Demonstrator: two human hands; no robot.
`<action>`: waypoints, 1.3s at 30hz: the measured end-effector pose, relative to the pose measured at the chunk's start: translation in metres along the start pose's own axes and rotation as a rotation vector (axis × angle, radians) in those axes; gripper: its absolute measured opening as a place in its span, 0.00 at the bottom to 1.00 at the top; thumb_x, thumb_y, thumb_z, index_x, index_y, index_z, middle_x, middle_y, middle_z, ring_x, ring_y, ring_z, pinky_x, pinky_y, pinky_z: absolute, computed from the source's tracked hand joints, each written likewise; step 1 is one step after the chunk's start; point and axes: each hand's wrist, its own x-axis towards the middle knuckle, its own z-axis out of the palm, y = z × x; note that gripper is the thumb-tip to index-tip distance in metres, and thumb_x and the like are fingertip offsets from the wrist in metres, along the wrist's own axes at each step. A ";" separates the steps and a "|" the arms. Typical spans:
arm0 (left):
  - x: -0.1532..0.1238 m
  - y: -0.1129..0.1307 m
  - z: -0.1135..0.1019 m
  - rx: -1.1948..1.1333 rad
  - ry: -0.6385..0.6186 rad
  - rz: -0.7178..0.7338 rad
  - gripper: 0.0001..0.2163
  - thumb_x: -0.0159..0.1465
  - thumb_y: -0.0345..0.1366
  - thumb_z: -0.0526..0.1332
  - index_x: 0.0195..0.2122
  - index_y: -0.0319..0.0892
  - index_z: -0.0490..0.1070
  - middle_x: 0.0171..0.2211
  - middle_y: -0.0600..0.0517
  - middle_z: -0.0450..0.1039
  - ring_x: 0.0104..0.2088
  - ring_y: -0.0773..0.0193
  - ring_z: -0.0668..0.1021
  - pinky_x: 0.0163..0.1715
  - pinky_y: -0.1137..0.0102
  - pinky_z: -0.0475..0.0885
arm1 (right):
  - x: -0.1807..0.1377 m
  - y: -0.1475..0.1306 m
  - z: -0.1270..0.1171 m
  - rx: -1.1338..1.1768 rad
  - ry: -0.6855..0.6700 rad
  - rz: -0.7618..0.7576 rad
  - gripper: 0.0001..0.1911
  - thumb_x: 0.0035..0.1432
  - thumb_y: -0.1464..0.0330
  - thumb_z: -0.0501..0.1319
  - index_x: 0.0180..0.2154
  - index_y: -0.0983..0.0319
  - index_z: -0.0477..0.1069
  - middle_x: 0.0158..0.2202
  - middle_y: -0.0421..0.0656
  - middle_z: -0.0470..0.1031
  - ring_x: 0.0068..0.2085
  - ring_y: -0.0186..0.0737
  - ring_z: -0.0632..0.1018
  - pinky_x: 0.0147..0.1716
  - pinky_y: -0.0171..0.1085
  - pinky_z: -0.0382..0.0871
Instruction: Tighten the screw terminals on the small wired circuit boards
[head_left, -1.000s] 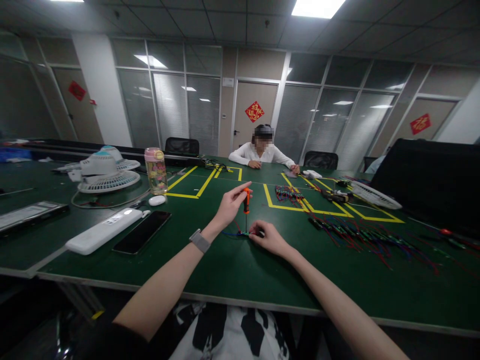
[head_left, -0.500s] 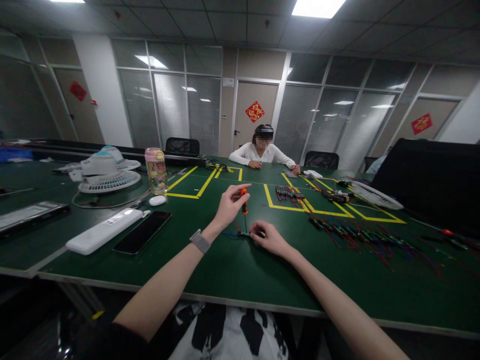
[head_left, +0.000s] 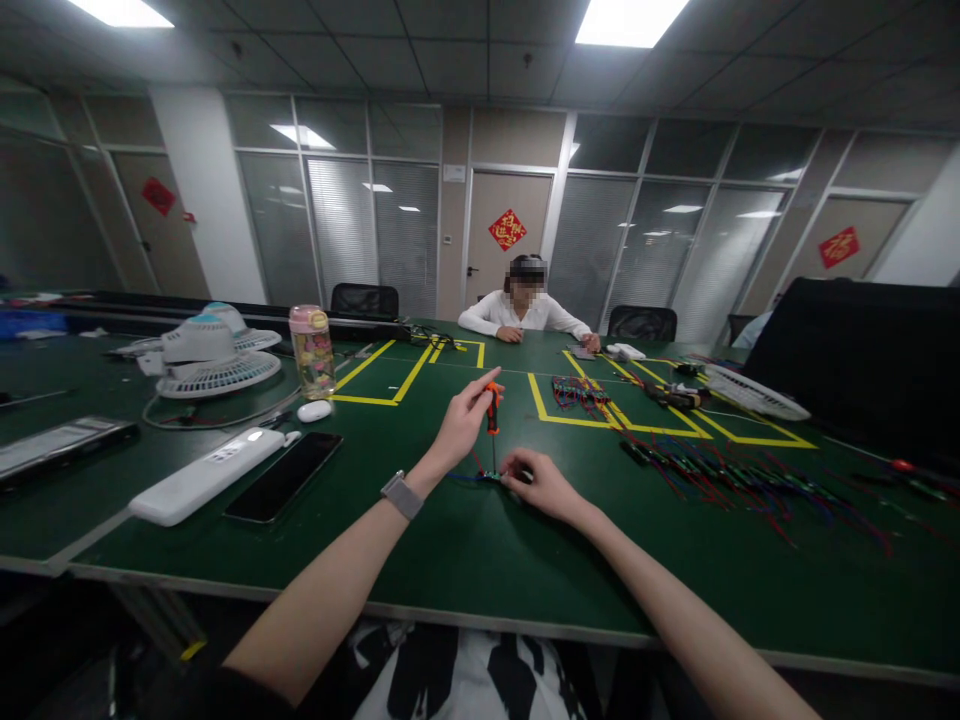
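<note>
In the middle of the head view, an orange and black screwdriver (head_left: 493, 411) stands upright, its tip down on a small green circuit board (head_left: 491, 476). My left hand (head_left: 463, 415) is closed on the screwdriver's handle, with the index finger stretched out past its top. The board lies on the green table, and red and blue wires run from its left side. My right hand (head_left: 541, 482) pinches the board's right end, fingers curled. How far the fingers cover the board I cannot tell.
Many wired boards (head_left: 742, 475) lie in a row to the right, with another cluster (head_left: 579, 392) ahead. On my left are a black phone (head_left: 286, 476), a white long device (head_left: 206, 475), a bottle (head_left: 313, 352) and white fans (head_left: 217, 365). A person (head_left: 525, 305) sits opposite.
My left thumb and fingers have closed in around the screwdriver's handle. The whole scene sits slightly lower in the view. My right hand stays at the board.
</note>
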 end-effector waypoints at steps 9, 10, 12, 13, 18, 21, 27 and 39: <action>0.001 0.001 -0.004 0.053 0.051 0.000 0.15 0.62 0.36 0.54 0.50 0.44 0.69 0.43 0.49 0.70 0.43 0.66 0.73 0.45 0.71 0.67 | 0.000 0.002 0.003 0.004 0.009 0.009 0.04 0.50 0.72 0.61 0.32 0.64 0.70 0.27 0.39 0.70 0.28 0.33 0.70 0.29 0.31 0.63; 0.001 0.001 -0.004 0.016 0.032 -0.018 0.16 0.62 0.35 0.54 0.51 0.43 0.68 0.43 0.49 0.71 0.43 0.66 0.73 0.45 0.70 0.67 | 0.000 0.001 0.003 0.002 0.011 0.008 0.04 0.50 0.72 0.61 0.32 0.63 0.70 0.27 0.39 0.70 0.29 0.33 0.70 0.29 0.31 0.64; 0.001 0.001 -0.004 -0.027 0.018 -0.038 0.18 0.61 0.36 0.55 0.52 0.42 0.67 0.40 0.49 0.72 0.40 0.65 0.74 0.44 0.69 0.68 | 0.000 0.000 0.003 0.001 0.011 0.000 0.04 0.51 0.71 0.61 0.32 0.63 0.70 0.27 0.39 0.70 0.29 0.33 0.70 0.29 0.31 0.64; 0.001 0.001 -0.004 -0.018 0.031 -0.033 0.18 0.60 0.37 0.56 0.52 0.42 0.67 0.39 0.50 0.72 0.38 0.66 0.75 0.42 0.69 0.69 | 0.000 0.000 0.003 -0.001 0.014 -0.004 0.04 0.50 0.71 0.61 0.32 0.63 0.70 0.27 0.39 0.70 0.29 0.33 0.70 0.29 0.31 0.64; 0.000 0.003 -0.004 0.087 0.068 0.033 0.15 0.60 0.38 0.57 0.48 0.44 0.71 0.44 0.49 0.69 0.41 0.65 0.73 0.42 0.71 0.69 | 0.001 0.000 0.003 -0.004 0.017 -0.004 0.04 0.50 0.71 0.61 0.32 0.63 0.70 0.27 0.39 0.69 0.29 0.33 0.69 0.29 0.31 0.64; 0.000 0.005 -0.004 -0.014 0.002 -0.008 0.16 0.62 0.38 0.54 0.51 0.44 0.69 0.43 0.48 0.71 0.42 0.64 0.74 0.45 0.68 0.68 | 0.000 -0.001 0.002 -0.007 0.012 -0.012 0.04 0.51 0.71 0.60 0.32 0.63 0.70 0.27 0.39 0.70 0.29 0.33 0.69 0.30 0.31 0.63; -0.001 0.005 -0.003 0.096 0.074 0.018 0.15 0.59 0.39 0.59 0.46 0.43 0.72 0.41 0.49 0.70 0.39 0.65 0.74 0.40 0.72 0.69 | -0.001 -0.002 0.000 -0.032 0.006 -0.025 0.04 0.51 0.72 0.60 0.32 0.63 0.71 0.27 0.39 0.69 0.29 0.33 0.69 0.30 0.32 0.63; 0.000 0.003 -0.003 0.023 0.035 0.001 0.15 0.61 0.37 0.56 0.49 0.44 0.71 0.44 0.49 0.71 0.44 0.64 0.73 0.45 0.70 0.67 | 0.000 -0.002 0.000 -0.020 0.009 -0.026 0.04 0.51 0.73 0.59 0.33 0.63 0.71 0.26 0.39 0.70 0.28 0.33 0.69 0.29 0.31 0.62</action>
